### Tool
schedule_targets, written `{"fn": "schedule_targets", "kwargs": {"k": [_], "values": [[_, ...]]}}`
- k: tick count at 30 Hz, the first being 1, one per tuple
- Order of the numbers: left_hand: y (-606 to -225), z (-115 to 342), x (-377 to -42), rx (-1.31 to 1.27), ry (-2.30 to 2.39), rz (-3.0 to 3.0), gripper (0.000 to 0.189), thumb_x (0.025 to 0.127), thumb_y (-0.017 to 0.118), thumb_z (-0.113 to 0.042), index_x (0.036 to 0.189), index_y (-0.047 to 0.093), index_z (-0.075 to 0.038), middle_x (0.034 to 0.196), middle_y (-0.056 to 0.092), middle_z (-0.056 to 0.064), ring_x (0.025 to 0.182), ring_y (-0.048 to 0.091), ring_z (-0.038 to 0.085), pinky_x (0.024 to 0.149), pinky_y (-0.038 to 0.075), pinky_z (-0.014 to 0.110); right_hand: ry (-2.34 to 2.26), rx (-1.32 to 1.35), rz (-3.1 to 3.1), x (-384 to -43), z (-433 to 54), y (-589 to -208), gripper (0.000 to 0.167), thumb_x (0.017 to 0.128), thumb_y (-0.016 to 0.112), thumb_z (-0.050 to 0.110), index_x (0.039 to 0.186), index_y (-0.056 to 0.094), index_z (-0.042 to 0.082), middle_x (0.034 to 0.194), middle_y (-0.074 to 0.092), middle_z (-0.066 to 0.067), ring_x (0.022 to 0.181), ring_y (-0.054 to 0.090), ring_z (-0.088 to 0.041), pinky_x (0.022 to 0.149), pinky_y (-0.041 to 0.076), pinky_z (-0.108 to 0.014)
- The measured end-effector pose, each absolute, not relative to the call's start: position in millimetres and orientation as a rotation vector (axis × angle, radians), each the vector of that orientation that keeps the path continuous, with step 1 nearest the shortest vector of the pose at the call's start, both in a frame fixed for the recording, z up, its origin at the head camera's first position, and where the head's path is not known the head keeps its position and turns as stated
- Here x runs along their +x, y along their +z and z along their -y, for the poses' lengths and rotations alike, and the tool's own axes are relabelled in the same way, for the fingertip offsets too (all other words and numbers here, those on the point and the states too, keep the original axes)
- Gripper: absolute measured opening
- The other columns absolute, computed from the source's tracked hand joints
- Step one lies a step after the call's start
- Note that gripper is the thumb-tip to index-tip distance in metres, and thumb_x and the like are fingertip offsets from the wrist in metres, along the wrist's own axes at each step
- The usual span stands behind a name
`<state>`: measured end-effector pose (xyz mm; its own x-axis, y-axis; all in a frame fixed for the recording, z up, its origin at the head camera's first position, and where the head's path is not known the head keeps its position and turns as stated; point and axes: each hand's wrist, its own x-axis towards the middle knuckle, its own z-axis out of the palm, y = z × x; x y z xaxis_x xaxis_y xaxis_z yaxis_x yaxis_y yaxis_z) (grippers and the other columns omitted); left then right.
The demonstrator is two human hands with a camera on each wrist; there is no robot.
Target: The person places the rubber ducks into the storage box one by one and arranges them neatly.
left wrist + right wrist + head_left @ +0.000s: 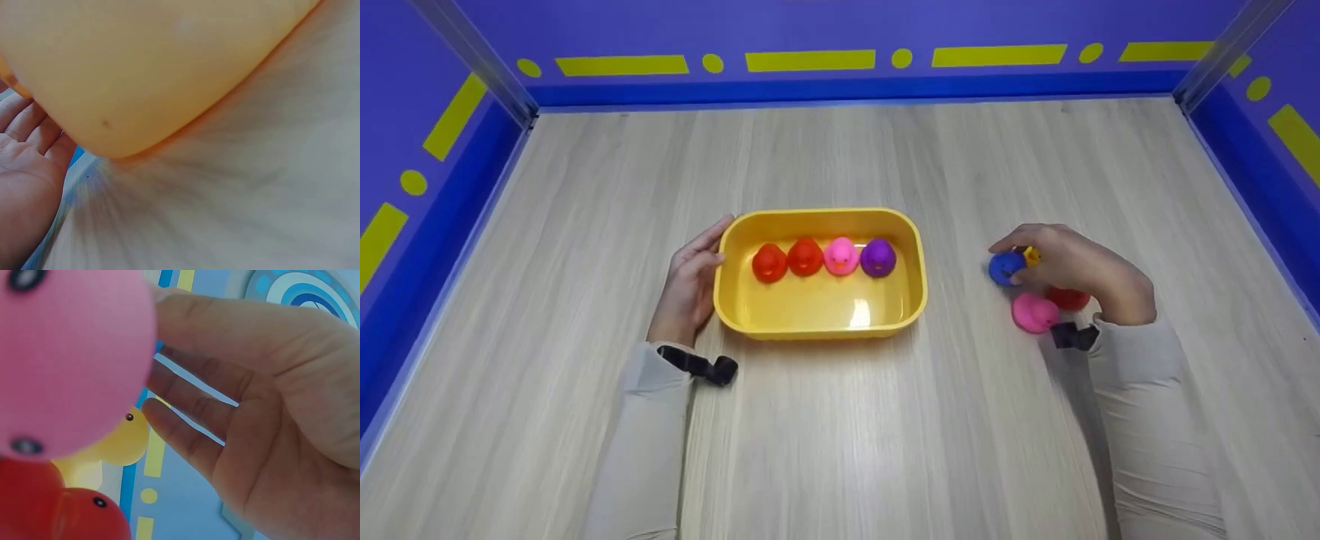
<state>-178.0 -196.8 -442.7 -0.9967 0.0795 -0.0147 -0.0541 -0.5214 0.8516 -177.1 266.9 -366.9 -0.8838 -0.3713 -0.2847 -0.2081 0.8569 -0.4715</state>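
Observation:
My left hand (690, 277) rests against the left end of a yellow plastic basin (817, 322), thumb at the rim. In the left wrist view its fingers (34, 126) lie nearly straight along the outer wall. Two red rubber ducks (805, 257), a pink one (841, 256) and a purple one (877, 258) sit in a row inside. Over on the right, my right hand (1069, 259) pinches a blue rubber duck (1003, 268) between thumb and fingers. The right wrist view has that duck hidden behind a large pink duck (73, 354).
Around the right hand stand a yellow duck (1033, 256), a pink duck (1035, 313) and a red duck (1068, 299), partly covered by the hand. Purple-blue panels (840, 30) with yellow marks border the wood-grain table (840, 435) at the back and sides.

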Motion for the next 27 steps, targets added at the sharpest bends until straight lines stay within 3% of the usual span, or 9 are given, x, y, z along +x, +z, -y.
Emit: {"fn": "schedule_targets", "kwargs": {"k": [10, 20, 27], "values": [[-442.7, 196.4, -178.8, 0.038, 2.664, -1.516, 0.057, 0.084, 0.038, 0.010, 0.141, 0.039, 0.008, 0.137, 0.056, 0.008, 0.128, 0.050, 0.016, 0.111, 0.039, 0.032, -0.612, -0.434, -2.672, -177.0, -271.0, -366.7, 0.039, 0.080, 0.066, -0.006, 0.117, 0.068, 0.006, 0.124, 0.062, -0.016, 0.113, 0.054, -0.035, 0.097, 0.046, -0.058], [-444.4, 197.5, -178.4, 0.056, 2.682, -1.500, 0.054, 0.084, 0.039, 0.010, 0.137, 0.047, 0.005, 0.132, 0.060, 0.004, 0.126, 0.052, 0.015, 0.109, 0.041, 0.030, -0.641, -0.448, -2.657, -178.6, -271.9, -367.6, 0.029, 0.082, 0.068, -0.002, 0.110, 0.071, 0.006, 0.115, 0.066, -0.014, 0.106, 0.057, -0.031, 0.097, 0.047, -0.056], [-442.7, 195.8, -179.2, 0.027, 2.680, -1.521, 0.056, 0.083, 0.038, 0.010, 0.139, 0.040, 0.008, 0.134, 0.059, 0.006, 0.127, 0.050, 0.014, 0.109, 0.041, 0.029, -0.641, -0.466, -2.671, -177.9, -272.9, -367.9, 0.028, 0.082, 0.070, -0.001, 0.109, 0.072, 0.006, 0.112, 0.068, -0.014, 0.103, 0.059, -0.030, 0.095, 0.049, -0.054]]}}
